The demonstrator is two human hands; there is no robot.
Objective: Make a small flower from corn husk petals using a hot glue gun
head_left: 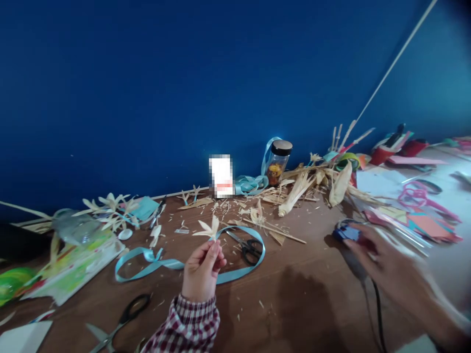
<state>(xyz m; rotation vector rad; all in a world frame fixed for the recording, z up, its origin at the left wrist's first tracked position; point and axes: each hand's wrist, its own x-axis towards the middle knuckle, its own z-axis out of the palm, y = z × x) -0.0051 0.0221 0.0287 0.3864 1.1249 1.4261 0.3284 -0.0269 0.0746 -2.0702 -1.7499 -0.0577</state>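
In the middle of the head view my left hand (203, 269), in a checked cuff, pinches the base of a pale husk flower (209, 228) between thumb and fingertips. The flower stands upright, petals spread. A light-blue ribbon (239, 279) loops on the table behind and beside this hand. Within the loop lie black-handled scissors (251, 251). To the right, my right hand (382, 264) is blurred, its fingers closed around a blue corded tool (348, 232) that looks like a glue gun. Its black cord (379, 314) runs down toward the near edge.
Another pair of scissors (119, 323) lies at front left. Finished husk flowers (114, 206) and a paint-stained tray (84, 267) are on the left. Along the wall stand a lidded jar (278, 164) and dried husks (300, 191). Pink scissors (415, 193) and paper pieces lie right.
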